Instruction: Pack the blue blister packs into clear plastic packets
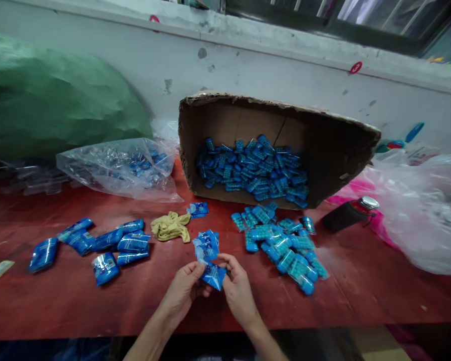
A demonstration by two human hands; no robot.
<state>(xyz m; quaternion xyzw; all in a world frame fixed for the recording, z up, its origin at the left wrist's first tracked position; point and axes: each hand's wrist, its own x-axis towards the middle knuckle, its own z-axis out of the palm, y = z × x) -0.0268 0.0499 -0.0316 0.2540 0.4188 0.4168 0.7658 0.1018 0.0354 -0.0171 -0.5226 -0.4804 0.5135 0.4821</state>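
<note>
Between both hands, near the table's front edge, is a small blue printed packet (214, 276). My left hand (190, 283) pinches its left side with the thumb on top. My right hand (236, 286) has thumb and fingers closed at its right edge. Just beyond the hands lies a fanned stack of blue printed cards (206, 244). To the right sits a pile of small clear containers with blue caps and blue beads (285, 245). Several filled blue packets (107, 240) lie to the left.
An open cardboard box (342, 150) on its side holds many more containers. Around it are a clear plastic bag (93, 165), a yellow cloth (171, 226), a dark bottle (346, 215), a white plastic bag (424, 215) and a big green sack (60, 95). The table (135, 306) is red.
</note>
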